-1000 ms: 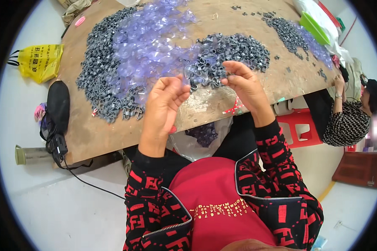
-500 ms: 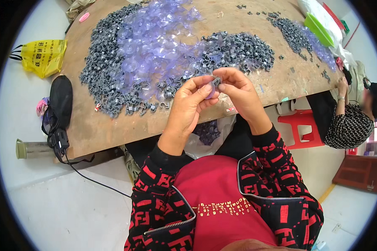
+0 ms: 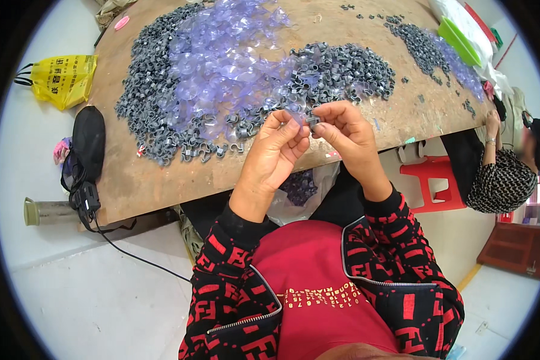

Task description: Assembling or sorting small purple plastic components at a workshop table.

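Over the table's near edge, my left hand (image 3: 271, 150) pinches a clear purple suction cup (image 3: 296, 116) between thumb and fingers. Close beside it, my right hand (image 3: 353, 138) grips a small grey plastic clip (image 3: 312, 120) between thumb and forefinger. The two pieces meet or nearly meet; fingers hide whether they are joined. Beyond my hands lies a large heap of purple suction cups (image 3: 216, 72). Grey clips (image 3: 342, 71) are piled to its right, and more grey clips (image 3: 144, 87) border it on the left.
A second heap of clips (image 3: 419, 48) lies at the far right beside a green basin (image 3: 459, 42). A person (image 3: 501, 180) sits there near a red stool (image 3: 433, 186). Left of the table are a yellow bag (image 3: 66, 81) and a black pouch (image 3: 89, 138). A bag of purple pieces (image 3: 298, 187) sits below the edge.
The suction cup has tilted and shifted slightly up and left with my left fingers. My right fingers have turned around the clip, and its hand sits slightly lower.
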Available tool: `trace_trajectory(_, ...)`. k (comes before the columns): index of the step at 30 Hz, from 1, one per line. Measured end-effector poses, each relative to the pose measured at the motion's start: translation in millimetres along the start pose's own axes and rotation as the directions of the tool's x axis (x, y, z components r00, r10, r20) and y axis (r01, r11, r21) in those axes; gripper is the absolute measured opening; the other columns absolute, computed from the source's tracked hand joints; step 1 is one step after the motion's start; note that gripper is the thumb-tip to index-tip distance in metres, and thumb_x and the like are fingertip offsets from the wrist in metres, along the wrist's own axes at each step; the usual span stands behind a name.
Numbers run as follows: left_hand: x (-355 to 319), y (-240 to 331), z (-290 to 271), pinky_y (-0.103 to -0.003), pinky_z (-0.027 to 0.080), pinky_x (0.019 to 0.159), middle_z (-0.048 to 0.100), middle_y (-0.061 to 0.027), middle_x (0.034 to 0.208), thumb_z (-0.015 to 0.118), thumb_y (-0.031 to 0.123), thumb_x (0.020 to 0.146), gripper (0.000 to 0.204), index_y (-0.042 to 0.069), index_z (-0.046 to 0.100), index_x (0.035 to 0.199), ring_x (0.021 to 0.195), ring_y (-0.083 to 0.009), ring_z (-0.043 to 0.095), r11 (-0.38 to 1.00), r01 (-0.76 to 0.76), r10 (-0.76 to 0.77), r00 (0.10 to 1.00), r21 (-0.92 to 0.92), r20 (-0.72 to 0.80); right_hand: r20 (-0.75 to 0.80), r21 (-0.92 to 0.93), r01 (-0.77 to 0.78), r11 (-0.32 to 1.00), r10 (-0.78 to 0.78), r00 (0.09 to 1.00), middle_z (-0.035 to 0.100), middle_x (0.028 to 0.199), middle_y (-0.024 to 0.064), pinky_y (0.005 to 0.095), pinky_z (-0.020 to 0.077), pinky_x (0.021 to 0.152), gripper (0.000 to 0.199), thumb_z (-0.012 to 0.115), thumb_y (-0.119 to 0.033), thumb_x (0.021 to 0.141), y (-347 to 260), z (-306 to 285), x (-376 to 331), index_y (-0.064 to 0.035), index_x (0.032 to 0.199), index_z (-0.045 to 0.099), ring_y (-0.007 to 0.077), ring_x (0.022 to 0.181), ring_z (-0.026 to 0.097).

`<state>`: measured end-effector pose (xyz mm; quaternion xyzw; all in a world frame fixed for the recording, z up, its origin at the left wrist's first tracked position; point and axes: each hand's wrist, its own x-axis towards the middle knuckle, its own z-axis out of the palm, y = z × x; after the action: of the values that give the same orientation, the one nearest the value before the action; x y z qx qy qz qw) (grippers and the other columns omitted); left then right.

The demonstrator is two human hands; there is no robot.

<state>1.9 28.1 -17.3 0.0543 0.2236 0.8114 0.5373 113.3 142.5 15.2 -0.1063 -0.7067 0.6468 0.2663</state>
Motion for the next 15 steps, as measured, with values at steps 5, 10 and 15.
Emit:
trace_trajectory(5,-5,4,10,-0.023,0.051,0.069,0.060,-0.0035,0.086,0.060,0.008,0.085,0.017,0.007,0.053,0.100,0.078,-0.0118,0.061,0.956,-0.096,0.098,0.995,0.276,0.009,-0.014,-0.145,0.066,0.987,-0.069,0.998,0.056,0.093,0.0016,0.0208,0.0431,0.074,0.021,0.058,0.000,0.083,-1,-2,1,0.0002,0.104,0.055,0.0081,0.084,0.054)
trace_trajectory(10,-11,7,15,-0.024,0.050,0.069,0.061,-0.0047,0.087,0.058,0.008,0.085,0.015,0.002,0.057,0.099,0.075,-0.0121,0.060,0.707,-0.272,0.275,0.956,0.653,0.100,0.068,-0.405,0.244,0.881,-0.237,0.969,0.057,0.089,0.0039,0.0225,0.0423,0.072,0.019,0.061,0.001,0.080,-16,0,5,0.0000,0.099,0.059,0.0107,0.080,0.054)
trace_trajectory(15,-12,10,14,-0.022,0.047,0.065,0.062,-0.0053,0.084,0.055,0.012,0.088,0.019,0.001,0.058,0.104,0.072,-0.0106,0.059,0.631,-0.280,0.248,0.957,0.724,0.154,0.072,-0.376,0.292,0.879,-0.286,0.955,0.058,0.089,0.0049,0.0231,0.0419,0.072,0.020,0.061,0.002,0.079,-17,2,5,-0.0008,0.099,0.059,0.0115,0.080,0.054)
